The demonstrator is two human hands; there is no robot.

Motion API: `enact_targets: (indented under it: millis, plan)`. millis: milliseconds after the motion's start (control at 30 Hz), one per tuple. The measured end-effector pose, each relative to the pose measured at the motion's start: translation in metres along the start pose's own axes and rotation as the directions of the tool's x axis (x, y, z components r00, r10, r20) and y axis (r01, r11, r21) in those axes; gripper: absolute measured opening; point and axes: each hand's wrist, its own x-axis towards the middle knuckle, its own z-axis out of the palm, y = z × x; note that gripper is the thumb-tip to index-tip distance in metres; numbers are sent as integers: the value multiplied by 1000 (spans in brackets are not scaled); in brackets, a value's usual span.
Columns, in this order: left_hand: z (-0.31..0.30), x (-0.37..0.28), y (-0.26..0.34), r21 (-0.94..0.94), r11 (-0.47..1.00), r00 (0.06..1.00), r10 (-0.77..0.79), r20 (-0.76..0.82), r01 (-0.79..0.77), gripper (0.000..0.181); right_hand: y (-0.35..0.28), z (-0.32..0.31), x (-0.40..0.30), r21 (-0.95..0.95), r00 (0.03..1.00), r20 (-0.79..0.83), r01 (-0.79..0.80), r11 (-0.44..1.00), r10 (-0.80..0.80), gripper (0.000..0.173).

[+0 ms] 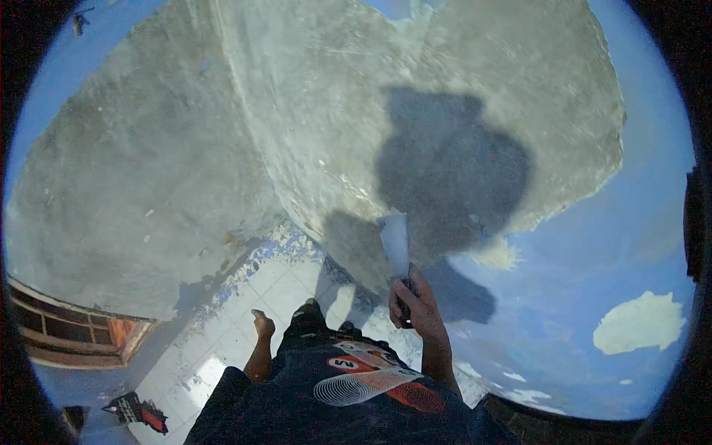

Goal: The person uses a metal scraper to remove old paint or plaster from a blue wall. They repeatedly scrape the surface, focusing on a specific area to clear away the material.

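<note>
My right hand (pixel 414 303) grips the dark handle of a putty knife (pixel 395 239), its flat metal blade pointing up toward the wall. Behind the blade, the wall shows a large bare grey plaster patch (pixel 334 111) with blue paint (pixel 628 222) around it. A shadow (pixel 453 167) falls across the patch beside the blade. I cannot tell whether the blade touches the surface. On the other side, my left hand (pixel 263 324) hangs low over the floor, fingers curled, with nothing visible in it.
Paint flakes (pixel 295 239) lie along the wall's foot on the white tiled floor (pixel 261 283). A wooden-framed window (pixel 72 328) is at lower left, above a dark and red object (pixel 139 411). A pale bare spot (pixel 639 324) marks the blue wall at right.
</note>
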Motion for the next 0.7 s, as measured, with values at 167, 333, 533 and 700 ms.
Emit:
enact_targets:
  millis: [167,333,533,700]
  plan:
    - [-24,8,33,-362,909,947,-92,308,206,30,7,14,33,3,998,-3,-58,998,58,45]
    - [-29,34,-4,-270,963,941,90,325,1,27,-12,37,60,-32,999,-44,11,999,-12,52]
    - [-69,95,-15,162,968,892,103,441,-193,37,-53,73,115,-36,967,-138,210,977,-213,59]
    - [-63,259,44,235,924,608,-376,699,301,36,-90,106,143,-63,783,-358,524,849,-509,58]
